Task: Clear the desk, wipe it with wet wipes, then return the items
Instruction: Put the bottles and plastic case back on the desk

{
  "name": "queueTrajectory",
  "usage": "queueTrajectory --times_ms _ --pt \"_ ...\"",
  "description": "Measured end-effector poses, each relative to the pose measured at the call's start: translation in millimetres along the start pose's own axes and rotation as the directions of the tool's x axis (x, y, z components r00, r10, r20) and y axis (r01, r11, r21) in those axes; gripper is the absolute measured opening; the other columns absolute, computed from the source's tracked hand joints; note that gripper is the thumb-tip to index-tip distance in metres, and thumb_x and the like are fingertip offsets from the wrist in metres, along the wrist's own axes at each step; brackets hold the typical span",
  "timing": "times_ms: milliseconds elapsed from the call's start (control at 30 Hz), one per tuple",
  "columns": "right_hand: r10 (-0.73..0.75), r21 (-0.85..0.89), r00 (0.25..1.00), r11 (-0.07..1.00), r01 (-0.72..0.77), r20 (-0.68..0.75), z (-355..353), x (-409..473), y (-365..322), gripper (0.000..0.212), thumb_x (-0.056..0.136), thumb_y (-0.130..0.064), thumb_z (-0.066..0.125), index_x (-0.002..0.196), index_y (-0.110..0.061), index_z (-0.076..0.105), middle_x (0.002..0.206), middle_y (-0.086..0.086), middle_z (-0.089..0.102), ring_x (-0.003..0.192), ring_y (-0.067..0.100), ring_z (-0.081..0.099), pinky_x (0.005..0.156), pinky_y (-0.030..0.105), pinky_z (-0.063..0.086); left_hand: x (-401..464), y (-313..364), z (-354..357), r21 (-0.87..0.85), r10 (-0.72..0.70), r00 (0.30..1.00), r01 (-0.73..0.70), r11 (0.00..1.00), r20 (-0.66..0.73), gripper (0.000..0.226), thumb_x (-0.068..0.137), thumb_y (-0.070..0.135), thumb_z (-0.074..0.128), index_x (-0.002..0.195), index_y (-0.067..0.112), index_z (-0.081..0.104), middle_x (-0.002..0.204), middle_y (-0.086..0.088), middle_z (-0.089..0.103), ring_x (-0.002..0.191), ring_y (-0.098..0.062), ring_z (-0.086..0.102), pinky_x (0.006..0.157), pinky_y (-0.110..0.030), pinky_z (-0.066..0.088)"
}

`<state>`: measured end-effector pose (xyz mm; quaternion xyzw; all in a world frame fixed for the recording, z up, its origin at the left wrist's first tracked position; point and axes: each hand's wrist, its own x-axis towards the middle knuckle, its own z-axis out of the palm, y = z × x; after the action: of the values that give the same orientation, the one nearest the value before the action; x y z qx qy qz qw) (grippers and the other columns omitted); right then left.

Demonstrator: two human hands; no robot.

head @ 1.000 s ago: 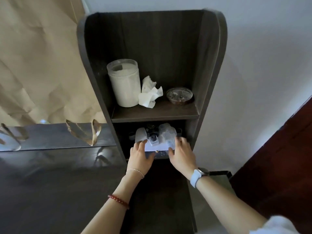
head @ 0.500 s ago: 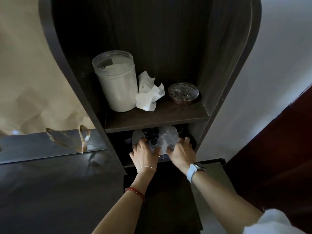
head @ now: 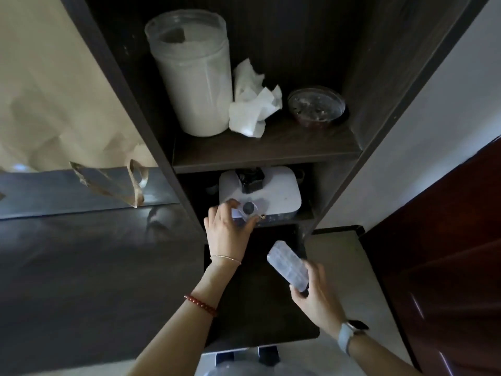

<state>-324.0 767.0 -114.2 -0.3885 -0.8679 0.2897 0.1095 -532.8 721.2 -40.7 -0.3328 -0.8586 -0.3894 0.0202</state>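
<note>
Two clear boxes: our right hand (head: pixel 315 290) gripped the long box (head: pixel 288 265), long axis pointing up-left; our left hand (head: pixel 229 229) pinched a small case (head: pixel 248 210).

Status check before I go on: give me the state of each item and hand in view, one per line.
Left hand: pinches a small clear packet at the lower shelf's front.
Right hand: grips a clear plastic case, tilted, away from the shelf.
White box: on the lower shelf, a black item on top.
Jar: upright, upper shelf, nearly full of white contents.
Tissue: crumpled, beside the jar.
Round dish: upper shelf, right side.
</note>
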Motion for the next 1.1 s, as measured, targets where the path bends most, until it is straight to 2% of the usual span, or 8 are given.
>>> queueTrajectory --times_ms 133,267,433,633,767,867,1000,1100 --pt "0.17 -0.348 0.922 0.937 -0.042 0.347 40 -1 24 0.045 0.083 -0.031 0.059 0.123 -0.016 0.043 0.123 0.001 0.045 0.1 0.022 0.057 0.074 0.031 0.046 -40 -26 -25 -0.04 -0.019 0.999 0.018 0.999 -0.035 0.041 0.061 0.029 0.078 0.09 0.017 0.052 0.086 -0.002 0.064 0.082 -0.014 0.043 0.074 -0.021 0.029" --pt "0.122 -0.465 0.848 0.871 0.158 0.516 81 24 29 0.045 0.086 -0.033 0.054 0.124 -0.013 0.042 0.124 0.005 0.044 0.109 0.026 0.051 0.085 0.036 0.044 -80 -54 -42 0.045 -0.202 0.979 0.202 0.978 -0.008 0.045 0.06 0.022 0.084 0.093 0.014 0.054 0.088 -0.008 0.061 0.088 -0.025 0.052 0.076 -0.037 0.044" --pt "0.046 -0.548 0.846 0.78 0.302 0.531 119 49 34 0.044 0.09 -0.023 0.048 0.131 -0.014 0.036 0.13 0.005 0.042 0.122 0.025 0.036 0.093 0.037 0.034 -105 -79 -55 0.134 -0.395 0.918 0.394 0.909 -0.024 0.047 0.062 0.021 0.082 0.097 0.001 0.059 0.092 -0.014 0.062 0.093 -0.036 0.053 0.08 -0.047 0.047" --pt "0.049 -0.576 0.853 0.758 0.308 0.52 126 58 35 0.047 0.089 -0.017 0.05 0.133 -0.014 0.033 0.129 0.007 0.041 0.119 0.026 0.039 0.09 0.036 0.038 -117 -82 -56 0.141 -0.397 0.915 0.403 0.904 -0.068 0.047 0.061 0.02 0.083 0.097 0.002 0.06 0.088 0.0 0.055 0.091 -0.035 0.055 0.079 -0.047 0.048" --pt "0.064 -0.48 0.87 0.853 0.207 0.489 116 49 24 0.064 0.087 -0.025 0.056 0.142 -0.014 0.024 0.14 0.009 0.034 0.125 0.028 0.036 0.094 0.039 0.037 -119 -80 -58 0.092 -0.429 0.901 0.433 0.897 -0.058 0.047 0.062 0.022 0.082 0.099 0.005 0.059 0.085 0.015 0.049 0.093 -0.03 0.055 0.081 -0.043 0.047" --pt "-0.101 -0.261 0.912 0.94 0.218 0.398 103 38 0 0.055 0.082 -0.015 0.063 0.133 -0.008 0.043 0.134 0.015 0.046 0.117 0.035 0.049 0.092 0.043 0.042 -118 -81 -64 0.022 -0.492 0.869 0.493 0.87 -0.049 0.046 0.064 0.023 0.081 0.102 0.009 0.058 0.081 0.021 0.041 0.092 -0.024 0.054 0.075 -0.029 0.041" --pt "-0.298 -0.056 0.948 0.951 0.305 0.108 77 42 -50 0.043 0.082 -0.006 0.058 0.124 -0.006 0.052 0.125 0.014 0.055 0.113 0.031 0.054 0.092 0.045 0.047 -109 -94 -73 -0.031 -0.553 0.833 0.553 0.832 0.012 0.044 0.067 0.022 0.079 0.103 0.013 0.055 0.092 0.004 0.05 0.088 -0.018 0.053 0.073 -0.021 0.032" --pt "-0.425 -0.094 0.895 0.905 0.415 -0.137 52 53 -95 0.04 0.083 -0.007 0.048 0.123 -0.007 0.051 0.124 0.013 0.053 0.118 0.025 0.046 0.1 0.038 0.04 -87 -113 -76 -0.083 -0.542 0.838 0.546 0.834 0.061 0.042 0.068 0.019 0.078 0.102 0.013 0.055 0.092 0.003 0.052 0.09 -0.023 0.055 0.074 -0.024 0.034"
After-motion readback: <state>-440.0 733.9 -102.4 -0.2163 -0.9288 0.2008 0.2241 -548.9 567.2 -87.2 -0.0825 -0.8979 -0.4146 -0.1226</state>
